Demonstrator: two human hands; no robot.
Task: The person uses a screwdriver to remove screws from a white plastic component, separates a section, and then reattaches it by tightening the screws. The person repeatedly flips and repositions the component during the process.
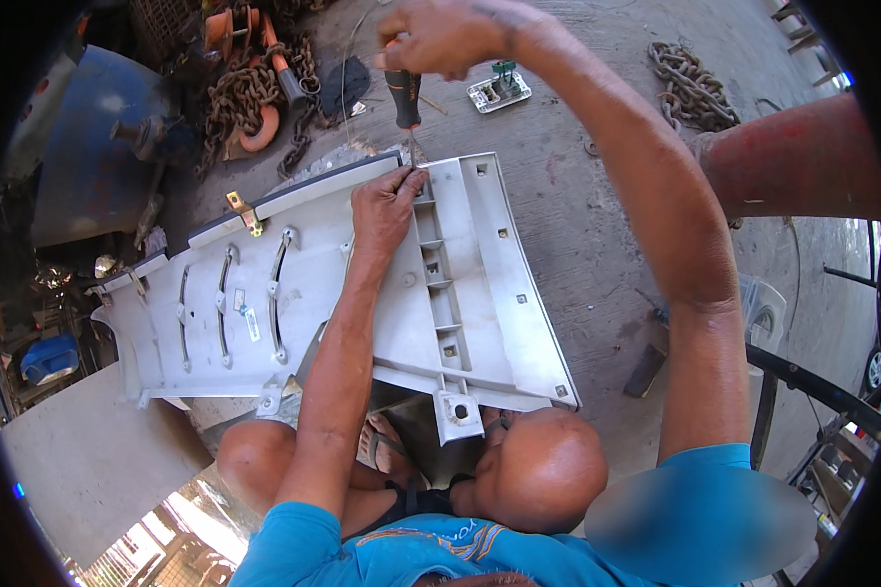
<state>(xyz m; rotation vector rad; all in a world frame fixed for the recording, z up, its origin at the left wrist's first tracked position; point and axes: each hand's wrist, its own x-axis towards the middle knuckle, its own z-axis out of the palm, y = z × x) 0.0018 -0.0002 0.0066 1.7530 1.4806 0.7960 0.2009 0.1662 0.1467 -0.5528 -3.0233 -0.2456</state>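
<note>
A large pale grey moulded panel [392, 323] lies across in front of my knees, its ribbed back face up. My right hand [450, 39] is closed on the top of a screwdriver [404, 98] with a black and orange handle. The screwdriver stands nearly upright, its shaft pointing down at the panel's far edge. There my left hand [384, 207] has thumb and fingers pinched together around the tip. Whatever they grip is too small or hidden to make out. A brass-coloured metal bracket [246, 213] sits on the panel's far edge, left of my left hand.
Beyond the panel lie a chain hoist [245, 88] with an orange hook, and a small white part with green pieces [499, 90]. Another heavy chain [690, 83] is at the far right, near a thick red pipe [793, 161]. A blue container [49, 360] stands at left.
</note>
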